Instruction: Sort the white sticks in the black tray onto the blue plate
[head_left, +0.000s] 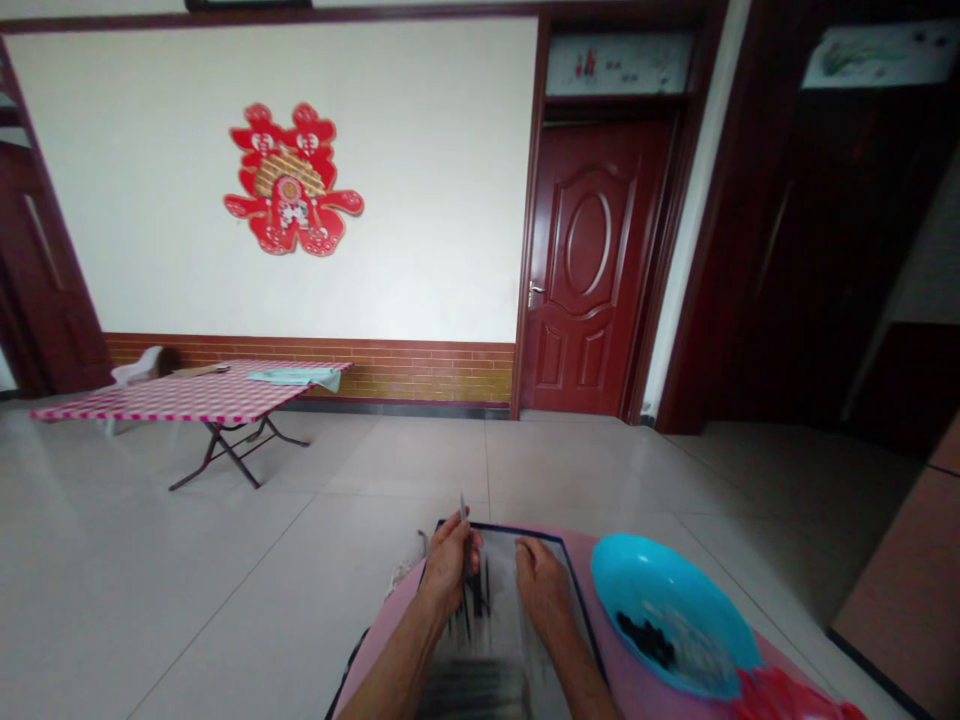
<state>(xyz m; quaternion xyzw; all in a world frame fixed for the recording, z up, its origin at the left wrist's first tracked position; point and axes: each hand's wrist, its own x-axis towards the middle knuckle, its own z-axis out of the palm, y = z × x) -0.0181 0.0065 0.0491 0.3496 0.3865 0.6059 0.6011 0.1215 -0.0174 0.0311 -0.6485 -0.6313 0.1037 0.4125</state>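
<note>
My left hand [448,560] is closed around a thin, pale grey pointed stick [463,505], its tip sticking up past the fingers. My right hand [541,580] hovers at or over the right side of a flat grey tray [504,560] with a dark blue rim; its fingers are curled together, and what they pinch, if anything, is hidden. Between the hands, several slim dark sticks [477,595] lie on the tray, smeared by motion. Closer to me, a row of dark sticks [472,690] is too blurred to name.
A blue basin [652,570] with small black pieces [646,640] and clear pieces stands right of the tray on a pink surface [637,690]. Red plastic [795,695] lies beside it. A low folding table [172,395] with a checked top stands far left, before a wall; a red door [589,260] is behind.
</note>
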